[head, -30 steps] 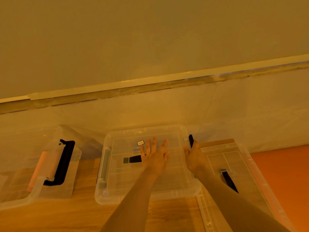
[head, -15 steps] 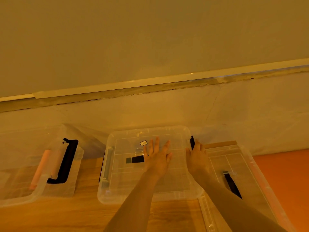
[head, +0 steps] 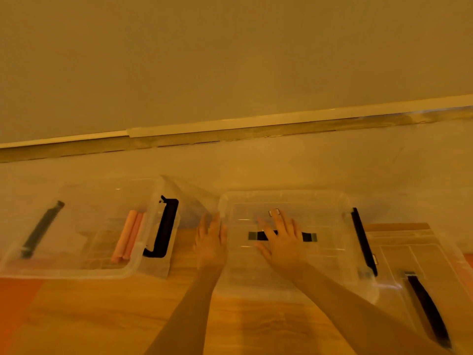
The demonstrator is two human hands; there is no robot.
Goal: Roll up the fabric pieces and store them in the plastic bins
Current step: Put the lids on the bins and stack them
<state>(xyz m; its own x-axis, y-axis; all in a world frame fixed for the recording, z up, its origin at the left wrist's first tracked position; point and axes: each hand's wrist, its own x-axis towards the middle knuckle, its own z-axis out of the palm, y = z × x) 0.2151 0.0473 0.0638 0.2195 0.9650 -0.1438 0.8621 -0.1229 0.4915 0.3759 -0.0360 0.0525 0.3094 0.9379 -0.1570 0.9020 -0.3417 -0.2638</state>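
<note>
A clear plastic bin (head: 320, 265) with its lid on stands in the middle of the wooden floor. My right hand (head: 281, 239) lies flat on the lid, fingers spread over the lid's black handle (head: 308, 237). My left hand (head: 211, 242) touches the bin's left side with straight fingers. To the left stands a second clear bin (head: 76, 270) holding pink fabric rolls (head: 128, 237) near its right end. Neither hand holds any fabric.
A black latch (head: 363, 239) runs down the middle bin's right side. A clear lid or bin (head: 422, 252) with a black strap (head: 430, 308) lies at the right. The left bin has a black handle (head: 163, 229). A pale sheet (head: 256, 165) covers the floor by the wall.
My left hand slid off the lid to the bin's left side. My right hand left the right latch and now lies on the lid. The view swung left, showing more of the left bin.
</note>
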